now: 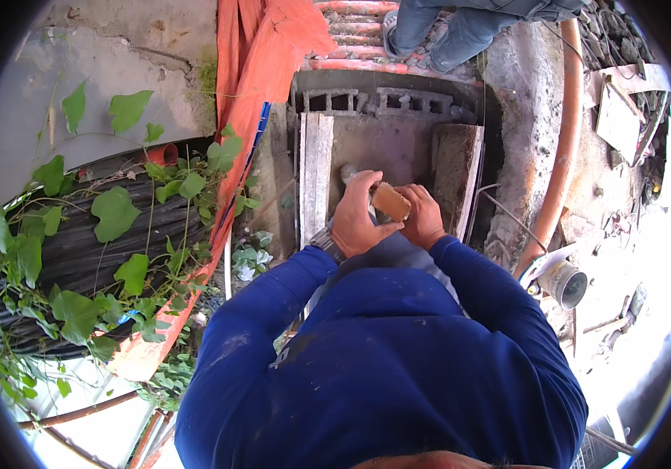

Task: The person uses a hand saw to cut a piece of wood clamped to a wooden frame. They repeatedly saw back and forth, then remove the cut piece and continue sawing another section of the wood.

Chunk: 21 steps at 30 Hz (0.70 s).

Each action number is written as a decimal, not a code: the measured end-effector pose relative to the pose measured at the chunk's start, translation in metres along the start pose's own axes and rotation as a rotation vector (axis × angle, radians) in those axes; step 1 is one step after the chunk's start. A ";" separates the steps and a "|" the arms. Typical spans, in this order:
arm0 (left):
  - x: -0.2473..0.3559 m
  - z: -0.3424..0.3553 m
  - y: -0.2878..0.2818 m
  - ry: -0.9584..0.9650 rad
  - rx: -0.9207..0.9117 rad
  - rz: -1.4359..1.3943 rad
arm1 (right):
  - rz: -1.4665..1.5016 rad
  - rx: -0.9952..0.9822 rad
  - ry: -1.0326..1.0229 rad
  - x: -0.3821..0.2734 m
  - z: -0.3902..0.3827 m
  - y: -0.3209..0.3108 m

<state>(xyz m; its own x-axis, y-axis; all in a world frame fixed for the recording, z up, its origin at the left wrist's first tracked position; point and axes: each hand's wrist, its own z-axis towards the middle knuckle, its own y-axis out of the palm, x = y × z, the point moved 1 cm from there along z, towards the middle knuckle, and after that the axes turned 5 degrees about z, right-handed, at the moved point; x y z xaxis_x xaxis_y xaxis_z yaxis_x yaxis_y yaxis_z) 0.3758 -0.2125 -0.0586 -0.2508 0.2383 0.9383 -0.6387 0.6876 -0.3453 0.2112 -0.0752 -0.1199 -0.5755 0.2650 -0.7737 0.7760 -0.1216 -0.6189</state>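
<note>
A small orange-brown brick piece (391,202) sits between both my hands, held over a sunken grey pit (382,148). My left hand (357,217) wraps it from the left, with a watch at the wrist. My right hand (423,216) grips its right side. Both arms are in blue sleeves. A pale round thing shows just above my left hand, mostly hidden.
A wooden plank (316,176) lines the pit's left side and a slab (456,176) its right. Hollow blocks (386,100) stand at the far rim. Another person's legs (445,31) stand beyond. Orange sheet (261,70), leafy vines (116,219), orange pipe (564,148), grey pipe end (568,283).
</note>
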 end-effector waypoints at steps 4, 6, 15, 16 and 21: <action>0.022 0.015 -0.051 0.195 -0.260 0.416 | -0.024 -0.190 -0.078 0.007 0.032 0.018; 0.015 0.010 -0.059 0.094 -0.484 0.583 | -0.028 -0.269 -0.131 0.010 0.050 0.032; -0.101 0.028 -0.030 -0.155 -0.322 0.721 | -0.041 -0.392 -0.023 0.060 0.114 0.089; -0.114 0.034 -0.027 -0.195 -0.306 0.725 | -0.014 -0.305 0.016 0.072 0.114 0.095; -0.178 0.057 -0.008 -0.336 -0.166 0.772 | 0.087 -0.309 0.210 0.135 0.072 0.114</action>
<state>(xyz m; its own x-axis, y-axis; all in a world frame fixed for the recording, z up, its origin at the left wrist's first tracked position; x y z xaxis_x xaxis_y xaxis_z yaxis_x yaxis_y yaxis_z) 0.3839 -0.2991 -0.2238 -0.7905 0.4832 0.3762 -0.0916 0.5142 -0.8528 0.2036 -0.1225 -0.3042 -0.4637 0.4602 -0.7571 0.8792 0.1331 -0.4576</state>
